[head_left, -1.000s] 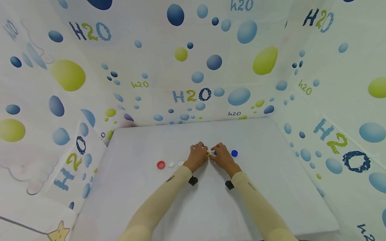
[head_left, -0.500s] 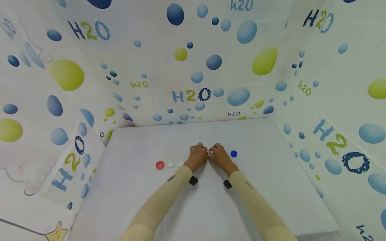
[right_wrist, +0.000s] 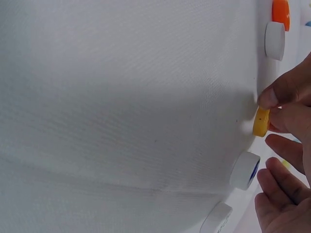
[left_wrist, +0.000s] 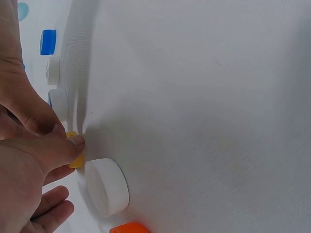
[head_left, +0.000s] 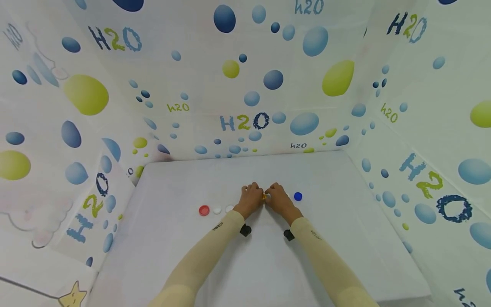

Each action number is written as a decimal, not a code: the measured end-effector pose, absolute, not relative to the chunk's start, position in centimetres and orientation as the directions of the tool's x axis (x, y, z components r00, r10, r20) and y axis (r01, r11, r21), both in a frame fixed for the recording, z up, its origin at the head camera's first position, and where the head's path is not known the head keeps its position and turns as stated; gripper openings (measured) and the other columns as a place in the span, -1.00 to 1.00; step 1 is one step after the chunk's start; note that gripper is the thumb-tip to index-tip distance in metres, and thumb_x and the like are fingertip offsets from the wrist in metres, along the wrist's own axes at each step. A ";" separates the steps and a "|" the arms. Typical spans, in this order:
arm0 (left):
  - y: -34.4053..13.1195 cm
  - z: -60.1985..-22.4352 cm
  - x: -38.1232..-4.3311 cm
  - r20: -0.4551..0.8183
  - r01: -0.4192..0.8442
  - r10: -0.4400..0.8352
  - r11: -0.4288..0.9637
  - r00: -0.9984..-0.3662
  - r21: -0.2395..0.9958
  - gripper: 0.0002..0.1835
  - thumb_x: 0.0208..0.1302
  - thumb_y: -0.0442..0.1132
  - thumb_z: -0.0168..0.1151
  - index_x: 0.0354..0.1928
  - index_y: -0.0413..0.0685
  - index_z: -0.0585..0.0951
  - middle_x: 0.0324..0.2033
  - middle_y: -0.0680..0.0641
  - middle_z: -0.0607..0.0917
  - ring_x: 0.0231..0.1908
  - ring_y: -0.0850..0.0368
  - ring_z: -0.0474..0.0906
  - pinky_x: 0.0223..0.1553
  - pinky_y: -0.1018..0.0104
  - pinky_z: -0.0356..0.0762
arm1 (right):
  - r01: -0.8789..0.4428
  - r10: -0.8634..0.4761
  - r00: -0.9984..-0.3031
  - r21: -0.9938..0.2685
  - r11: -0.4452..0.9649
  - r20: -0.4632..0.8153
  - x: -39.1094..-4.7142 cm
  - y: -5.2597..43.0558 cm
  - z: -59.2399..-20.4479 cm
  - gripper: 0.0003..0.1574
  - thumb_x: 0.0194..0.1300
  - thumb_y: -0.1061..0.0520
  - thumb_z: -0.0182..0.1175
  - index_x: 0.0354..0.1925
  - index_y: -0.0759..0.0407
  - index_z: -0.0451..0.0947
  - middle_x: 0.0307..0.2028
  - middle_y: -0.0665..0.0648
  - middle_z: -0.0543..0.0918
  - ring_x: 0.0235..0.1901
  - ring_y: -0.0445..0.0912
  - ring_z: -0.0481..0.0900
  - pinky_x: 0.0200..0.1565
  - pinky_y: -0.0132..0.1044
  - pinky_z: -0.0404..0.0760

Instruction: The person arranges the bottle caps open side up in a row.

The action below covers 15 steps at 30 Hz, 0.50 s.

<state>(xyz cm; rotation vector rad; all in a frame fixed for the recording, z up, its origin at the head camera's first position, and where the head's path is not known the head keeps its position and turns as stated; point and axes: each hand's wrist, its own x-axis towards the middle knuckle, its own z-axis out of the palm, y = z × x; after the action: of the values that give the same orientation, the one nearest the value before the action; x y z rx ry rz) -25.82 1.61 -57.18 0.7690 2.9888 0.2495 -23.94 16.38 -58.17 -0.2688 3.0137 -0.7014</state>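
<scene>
My left hand (head_left: 251, 200) and right hand (head_left: 281, 200) meet over the middle of a row of bottle caps. Between their fingertips is a yellow cap (right_wrist: 261, 122), close over the white cloth. In the left wrist view my left thumb lies along the near side of this cap (left_wrist: 76, 160), with fingers behind it. The right thumb and forefinger grip its other end in the right wrist view; my other right fingers are loosely spread. A larger white cap (left_wrist: 108, 187) stands beside the left hand. A white cap with a blue inside (right_wrist: 245, 171) sits by the right fingers.
A blue cap (head_left: 298, 196) lies right of the right hand. To the left are a red cap (head_left: 204, 210) and white caps (head_left: 217, 209). An orange cap (right_wrist: 281, 14) shows in the right wrist view. Patterned sheets (head_left: 184, 128) surround the white-covered table (head_left: 172, 256).
My right hand has shifted slightly left and down, closing on the yellow cap beside the left fingers. The white-and-blue cap seen at its fingertips is now mostly covered. The left hand stays put.
</scene>
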 end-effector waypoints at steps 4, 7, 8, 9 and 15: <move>1.5 -57.1 -25.7 -0.003 0.473 0.481 0.863 -0.877 0.179 -0.75 0.50 -0.15 0.33 0.07 -0.11 0.72 0.06 -0.14 0.61 0.09 -0.08 0.55 0.25 -0.09 0.39 | -0.163 -0.180 -0.984 -0.450 0.878 0.006 -23.8 16.3 -58.0 -0.64 0.43 0.16 0.38 0.13 0.28 0.72 0.10 0.23 0.56 0.15 0.10 0.51 0.29 -0.05 0.57; 1.4 -57.2 -25.8 -0.003 0.473 0.481 0.865 -0.877 0.168 -0.77 0.50 -0.17 0.32 0.08 -0.08 0.72 0.05 -0.13 0.62 0.08 -0.07 0.55 0.24 -0.10 0.40 | -0.164 -0.183 -0.983 -0.443 0.881 0.001 -23.9 16.3 -58.0 -0.64 0.44 0.17 0.37 0.14 0.27 0.72 0.11 0.23 0.56 0.15 0.10 0.51 0.29 -0.05 0.57; 1.4 -57.2 -25.8 -0.004 0.474 0.481 0.865 -0.877 0.162 -0.77 0.50 -0.17 0.32 0.08 -0.07 0.72 0.04 -0.13 0.62 0.07 -0.06 0.55 0.24 -0.10 0.40 | -0.165 -0.184 -0.983 -0.438 0.883 0.000 -23.9 16.3 -58.1 -0.64 0.44 0.17 0.36 0.14 0.27 0.72 0.11 0.23 0.56 0.16 0.10 0.51 0.29 -0.06 0.56; 1.4 -57.3 -25.8 -0.003 0.476 0.482 0.866 -0.876 0.155 -0.77 0.50 -0.18 0.33 0.09 -0.06 0.72 0.03 -0.12 0.62 0.06 -0.06 0.56 0.24 -0.10 0.40 | -0.167 -0.184 -0.983 -0.436 0.884 0.002 -23.9 16.2 -58.1 -0.65 0.44 0.17 0.36 0.14 0.27 0.72 0.11 0.23 0.56 0.16 0.10 0.51 0.29 -0.06 0.57; 1.2 -57.4 -25.7 0.018 0.476 0.479 0.866 -0.878 0.154 -0.77 0.47 -0.15 0.37 0.08 -0.02 0.74 -0.01 -0.11 0.63 0.06 -0.04 0.56 0.25 -0.12 0.41 | -0.172 -0.187 -0.982 -0.449 0.877 0.011 -24.1 16.2 -58.4 -0.69 0.43 0.21 0.36 0.09 0.29 0.73 0.08 0.23 0.56 0.16 0.11 0.50 0.28 -0.06 0.57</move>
<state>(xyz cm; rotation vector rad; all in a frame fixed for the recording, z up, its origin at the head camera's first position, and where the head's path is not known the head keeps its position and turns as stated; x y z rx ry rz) -25.74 1.22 -57.39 0.7713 3.0141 0.2411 -24.12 16.18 -58.39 -0.2881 3.0115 -0.7150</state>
